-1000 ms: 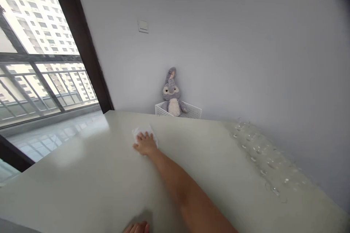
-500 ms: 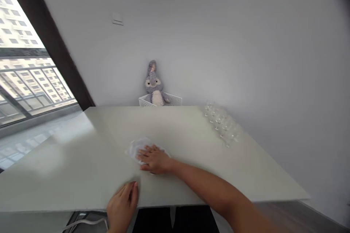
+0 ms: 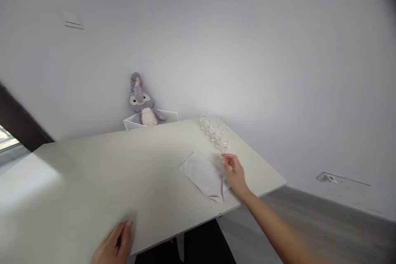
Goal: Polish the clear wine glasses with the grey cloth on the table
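Observation:
A small stemmed glass group [image 3: 213,133] stands in rows on the pale table's far right part. My right hand [image 3: 234,172] is at the near end of these glasses, thumb and fingers curled together in a pinch at the stem or foot of the nearest glass; blur makes the grip hard to see. Just left of this hand a white cloth [image 3: 202,175] lies spread on the table, its right corner partly under the wrist. My left hand [image 3: 114,242] rests by the front edge, loosely closed, with nothing visible in it.
The white table [image 3: 123,173] reaches to the wall. Behind its far edge a grey plush toy [image 3: 142,101] sits in a white perforated basket [image 3: 170,116]. A wall switch [image 3: 73,24] is at upper left. Dark floor [image 3: 262,231] lies past the right edge.
The view has turned right. My right hand, earlier flat on the cloth, has left it and reached the glasses; the cloth has shifted right along the table. My left hand stays closed near the edge.

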The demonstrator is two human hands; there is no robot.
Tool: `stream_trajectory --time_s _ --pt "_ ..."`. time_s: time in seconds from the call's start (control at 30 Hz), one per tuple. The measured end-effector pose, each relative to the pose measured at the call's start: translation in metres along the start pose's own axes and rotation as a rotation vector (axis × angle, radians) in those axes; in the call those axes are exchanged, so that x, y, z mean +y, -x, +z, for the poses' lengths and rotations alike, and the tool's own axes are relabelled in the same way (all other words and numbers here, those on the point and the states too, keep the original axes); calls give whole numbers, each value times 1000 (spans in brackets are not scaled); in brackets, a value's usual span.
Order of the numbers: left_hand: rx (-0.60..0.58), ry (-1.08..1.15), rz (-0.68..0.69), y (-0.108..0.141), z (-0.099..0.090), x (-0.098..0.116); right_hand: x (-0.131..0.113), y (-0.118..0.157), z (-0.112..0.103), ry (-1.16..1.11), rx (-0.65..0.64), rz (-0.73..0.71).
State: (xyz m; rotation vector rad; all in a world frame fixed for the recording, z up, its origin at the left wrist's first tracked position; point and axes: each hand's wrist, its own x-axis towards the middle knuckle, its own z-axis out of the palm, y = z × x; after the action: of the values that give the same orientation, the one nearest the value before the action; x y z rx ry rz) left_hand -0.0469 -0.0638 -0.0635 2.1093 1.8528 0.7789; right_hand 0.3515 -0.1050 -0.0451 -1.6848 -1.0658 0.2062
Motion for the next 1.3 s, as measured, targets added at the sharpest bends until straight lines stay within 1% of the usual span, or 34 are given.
stream_trajectory --time_s 0.03,0.07,0.1,0.13,0.2,0.27,0.33,0.43,0.53,0.63,0.7,0.8,0.83,0.9,0.97,1.03,1.1,1.2,1.23,1.3 --pt "-7 58 -6 -3 1 9 6 -9 -5 -58 172 81" --pt "-12 126 -13 -6 2 20 12 -20 -9 -109 275 148" --pt "-20 210 -16 -9 3 32 16 -30 -11 -163 305 207" --pt "-50 300 -6 -12 5 45 19 -40 -12 -217 279 256" --pt "-118 523 24 -17 11 72 22 -56 -10 -301 161 322" --pt "-246 756 32 -19 19 96 23 -63 -2 -348 69 357" --pt "-375 921 7 -20 28 113 23 -64 8 -370 24 373" --pt "-524 1092 -89 -20 40 129 21 -60 26 -404 -30 380" --pt "-665 1285 -225 -26 49 141 13 -58 44 -430 -107 354" --pt "-804 1516 -390 -40 53 155 -8 -54 62 -450 -214 298" --pt "-888 1646 -457 -50 52 164 -27 -47 71 -440 -335 188" --pt "-984 1773 -434 -61 44 172 -54 -31 79 -377 -539 -108" --pt "-996 1793 -413 -63 41 172 -61 -25 81 -348 -587 -198" --pt "-1010 1795 -385 -65 37 171 -70 -16 84 -280 -641 -307" --pt "-1015 1773 -374 -67 35 166 -73 -12 87 -199 -684 -363" --pt "-1000 1779 -380 -73 34 158 -72 -14 89 -70 -684 -384" --pt "-944 1810 -388 -84 34 148 -67 -22 87 139 -591 -333" --pt "-798 1817 -373 -114 35 131 -51 -38 79 407 -399 -173" --pt "-742 1804 -360 -125 36 125 -44 -43 76 465 -369 -119" --pt "-644 1779 -332 -148 39 115 -30 -52 72 552 -364 -24"
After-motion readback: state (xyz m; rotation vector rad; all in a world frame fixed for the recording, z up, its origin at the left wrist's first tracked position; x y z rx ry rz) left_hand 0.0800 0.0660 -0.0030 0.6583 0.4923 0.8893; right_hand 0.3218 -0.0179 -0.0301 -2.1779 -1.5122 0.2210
